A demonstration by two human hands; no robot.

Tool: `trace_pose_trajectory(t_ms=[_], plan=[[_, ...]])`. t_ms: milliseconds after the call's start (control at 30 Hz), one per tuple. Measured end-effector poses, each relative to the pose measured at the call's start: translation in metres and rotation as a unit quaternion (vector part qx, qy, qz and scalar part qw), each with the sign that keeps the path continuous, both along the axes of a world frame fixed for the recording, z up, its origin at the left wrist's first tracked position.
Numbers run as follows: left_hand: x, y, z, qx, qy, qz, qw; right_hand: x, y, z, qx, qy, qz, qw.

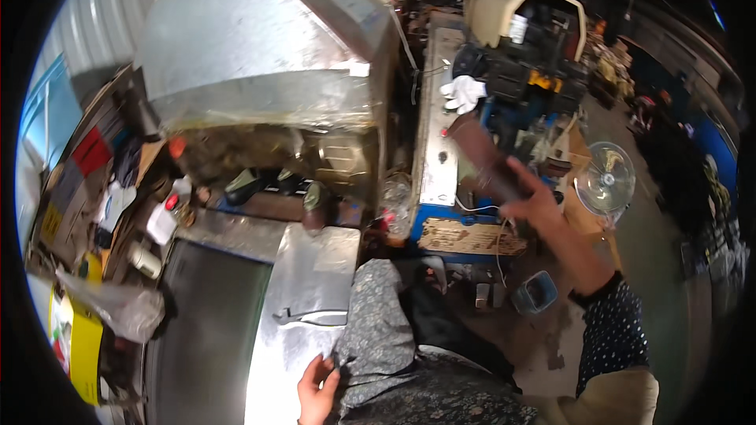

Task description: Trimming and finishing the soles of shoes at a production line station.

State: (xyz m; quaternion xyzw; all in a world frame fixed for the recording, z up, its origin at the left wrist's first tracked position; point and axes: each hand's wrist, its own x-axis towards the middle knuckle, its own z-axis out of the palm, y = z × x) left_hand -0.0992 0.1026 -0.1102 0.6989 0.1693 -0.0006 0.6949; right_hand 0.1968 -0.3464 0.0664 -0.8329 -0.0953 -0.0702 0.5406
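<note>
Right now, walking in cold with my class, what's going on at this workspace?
The person's right hand holds a long brown item, blurred, out to the right near a pale-topped bench. Their left hand is loosely curled beside grey floral fabric; whether it holds anything is unclear. Dark shoe-like items sit by the metal hood.

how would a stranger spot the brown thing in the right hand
Find the big metal hood, then the narrow pale bench top to its right. Just right of that, the right hand holds a long, dark brown object, blurred here. Unlike the white cloth beyond, it is gripped.
</note>
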Motion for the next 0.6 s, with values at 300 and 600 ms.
trace_pose_trajectory(t_ms=[300,600], plan=[[-0.004,-0.026,0.0,-0.042,0.061,0.063,0.995,0.084,-0.16,0.044,-0.318,-0.114,-0.311,0.888],[0.008,-0.033,-0.008,0.069,0.006,-0.117,0.991,0.109,-0.151,0.048,-0.44,0.012,-0.275,0.855]])
